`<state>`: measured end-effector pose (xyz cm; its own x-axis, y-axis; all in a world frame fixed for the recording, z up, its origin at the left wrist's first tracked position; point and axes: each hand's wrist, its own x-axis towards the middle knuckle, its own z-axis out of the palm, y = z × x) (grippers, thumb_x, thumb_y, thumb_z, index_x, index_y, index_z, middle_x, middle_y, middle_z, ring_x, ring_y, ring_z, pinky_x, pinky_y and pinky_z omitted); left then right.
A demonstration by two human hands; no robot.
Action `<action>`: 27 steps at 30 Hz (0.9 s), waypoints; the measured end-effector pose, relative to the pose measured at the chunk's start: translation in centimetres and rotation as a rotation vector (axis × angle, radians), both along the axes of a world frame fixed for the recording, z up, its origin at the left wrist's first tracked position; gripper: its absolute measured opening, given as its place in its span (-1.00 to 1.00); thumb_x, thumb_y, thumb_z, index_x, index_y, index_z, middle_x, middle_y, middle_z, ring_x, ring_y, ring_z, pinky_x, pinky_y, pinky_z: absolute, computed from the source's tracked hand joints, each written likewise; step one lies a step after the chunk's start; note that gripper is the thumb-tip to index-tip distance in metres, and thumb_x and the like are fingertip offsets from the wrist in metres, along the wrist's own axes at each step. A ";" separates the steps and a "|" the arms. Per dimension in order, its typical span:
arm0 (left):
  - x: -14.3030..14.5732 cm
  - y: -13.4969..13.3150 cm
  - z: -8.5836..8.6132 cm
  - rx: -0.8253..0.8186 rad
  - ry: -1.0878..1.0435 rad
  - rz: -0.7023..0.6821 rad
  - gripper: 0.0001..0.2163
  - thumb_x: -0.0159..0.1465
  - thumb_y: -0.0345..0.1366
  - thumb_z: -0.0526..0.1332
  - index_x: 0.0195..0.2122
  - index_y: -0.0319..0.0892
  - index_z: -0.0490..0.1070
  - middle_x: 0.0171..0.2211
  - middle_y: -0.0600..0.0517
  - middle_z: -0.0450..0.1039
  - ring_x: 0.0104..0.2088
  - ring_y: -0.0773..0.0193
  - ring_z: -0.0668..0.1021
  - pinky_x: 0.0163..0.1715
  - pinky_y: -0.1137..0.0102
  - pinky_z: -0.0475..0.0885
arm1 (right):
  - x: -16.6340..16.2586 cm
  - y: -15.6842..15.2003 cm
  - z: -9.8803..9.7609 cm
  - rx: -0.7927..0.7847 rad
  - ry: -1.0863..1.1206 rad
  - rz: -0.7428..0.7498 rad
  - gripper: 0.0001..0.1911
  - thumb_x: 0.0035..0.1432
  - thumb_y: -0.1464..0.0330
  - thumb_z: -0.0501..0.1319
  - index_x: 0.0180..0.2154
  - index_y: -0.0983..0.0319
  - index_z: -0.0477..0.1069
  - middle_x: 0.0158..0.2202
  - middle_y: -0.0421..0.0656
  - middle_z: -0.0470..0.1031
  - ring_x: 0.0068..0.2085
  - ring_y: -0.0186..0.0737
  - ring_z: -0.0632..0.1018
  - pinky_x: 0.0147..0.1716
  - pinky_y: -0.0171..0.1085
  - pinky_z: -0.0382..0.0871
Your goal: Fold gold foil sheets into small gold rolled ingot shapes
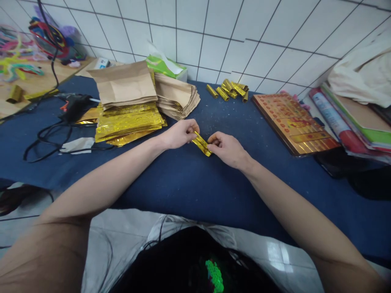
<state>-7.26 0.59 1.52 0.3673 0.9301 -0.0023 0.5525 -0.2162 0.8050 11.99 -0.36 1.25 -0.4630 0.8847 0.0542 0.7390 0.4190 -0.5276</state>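
Observation:
A small strip of shiny gold foil paper (201, 145), folded or rolled narrow, is held between my two hands over the blue cloth (183, 179). My left hand (181, 133) pinches its far left end. At the near right end, my right hand (226, 147) grips it between thumb and fingers. Beyond the hands lie several finished-looking gold paper rolls (232, 89) in a loose heap. To the left rests a stack of gold foil sheets (130, 122), with brown paper sheets (125, 87) on top and more brown sheets (177, 97) beside it.
A black glue gun (76, 106) with a looped cord lies left, near a white scrap (77, 145). A green tissue pack (168, 67) stands by the tiled wall. At right are a red-gold box (295, 122), a red-capped tube (334, 118) and piled books (366, 118).

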 end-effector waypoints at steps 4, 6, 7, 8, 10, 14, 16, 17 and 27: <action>-0.4 0.8 0.7 -0.099 0.103 -0.068 -0.90 0.10 -0.54 0.09 -0.38 -0.24 0.28 -0.60 0.13 0.30 -0.56 0.43 0.39 -0.50 0.48 0.30 | -0.3 -1.4 0.1 0.350 -0.052 0.205 -0.69 0.19 0.39 0.00 -0.09 0.25 0.41 -0.03 -0.07 0.48 0.03 -0.14 0.43 -0.01 -0.13 0.24; -0.3 1.2 1.1 -0.101 0.199 -0.091 -0.89 0.10 -0.53 0.10 -0.35 -0.27 0.32 -0.57 0.09 0.37 -0.53 0.40 0.43 -0.46 0.46 0.32 | -0.3 -2.0 -0.2 0.413 -0.152 0.382 -0.63 0.24 0.42 -0.07 -0.01 0.25 0.37 0.11 -0.06 0.36 0.18 -0.11 0.29 0.13 -0.02 0.07; -0.1 1.4 1.3 -0.096 0.253 -0.101 -0.88 0.10 -0.53 0.10 -0.33 -0.28 0.34 -0.56 0.08 0.39 -0.52 0.39 0.45 -0.45 0.46 0.32 | -0.3 -2.2 -0.5 0.412 -0.210 0.435 -0.61 0.25 0.40 -0.08 0.04 0.27 0.33 0.16 -0.04 0.29 0.21 -0.09 0.23 0.16 0.03 0.01; 0.0 1.6 1.5 -0.090 0.310 -0.114 -0.87 0.10 -0.52 0.10 -0.31 -0.28 0.35 -0.54 0.06 0.42 -0.50 0.38 0.46 -0.44 0.46 0.32 | -0.2 -2.3 -0.8 0.397 -0.261 0.464 -0.59 0.26 0.36 -0.08 0.09 0.29 0.27 0.21 -0.02 0.21 0.23 -0.06 0.19 0.17 0.08 -0.03; 0.4 1.8 1.9 -0.060 0.434 -0.138 -0.83 0.11 -0.50 0.11 -0.26 -0.28 0.37 -0.51 0.05 0.46 -0.47 0.36 0.48 -0.42 0.47 0.32 | 0.1 -2.6 -1.2 0.343 -0.331 0.478 -0.49 0.27 0.23 -0.08 0.18 0.32 0.14 0.26 0.01 0.08 0.26 -0.02 0.12 0.17 0.13 -0.04; 0.8 1.9 2.2 0.071 0.652 -0.165 -0.80 0.13 -0.40 0.14 -0.19 -0.24 0.37 -0.42 0.02 0.48 -0.39 0.30 0.51 -0.37 0.46 0.33 | 0.6 -3.1 -1.5 0.231 -0.381 0.472 -0.22 0.19 -0.05 -0.14 0.25 0.34 -0.06 0.31 0.02 -0.09 0.30 0.04 -0.01 0.17 0.18 -0.09; 0.7 1.5 1.9 0.167 0.705 -0.145 -0.77 0.16 -0.34 0.13 -0.15 -0.23 0.36 -0.36 -0.01 0.49 -0.32 0.24 0.53 -0.32 0.42 0.36 | 0.6 -3.3 -1.4 0.202 -0.382 0.468 -0.16 0.14 -0.11 -0.16 0.26 0.32 -0.08 0.31 0.02 -0.13 0.30 0.07 -0.05 0.18 0.20 -0.13; 0.6 1.0 1.6 0.225 0.735 -0.110 -0.75 0.17 -0.32 0.12 -0.13 -0.24 0.35 -0.31 -0.06 0.49 -0.27 0.19 0.53 -0.28 0.38 0.37 | 0.5 -3.3 -1.4 0.195 -0.379 0.464 -0.15 0.13 -0.12 -0.16 0.26 0.31 -0.08 0.32 0.02 -0.14 0.30 0.08 -0.06 0.18 0.21 -0.15; -1.4 -4.8 -1.8 0.324 0.723 -0.277 -0.36 0.28 -0.01 -0.05 0.28 -0.29 -0.15 0.30 -0.21 -0.13 0.30 0.14 -0.05 0.23 0.14 -0.11 | 0.2 -3.4 -1.7 0.191 -0.355 0.459 -0.12 0.12 -0.13 -0.16 0.27 0.35 -0.10 0.31 0.07 -0.15 0.31 0.10 -0.09 0.16 0.25 -0.17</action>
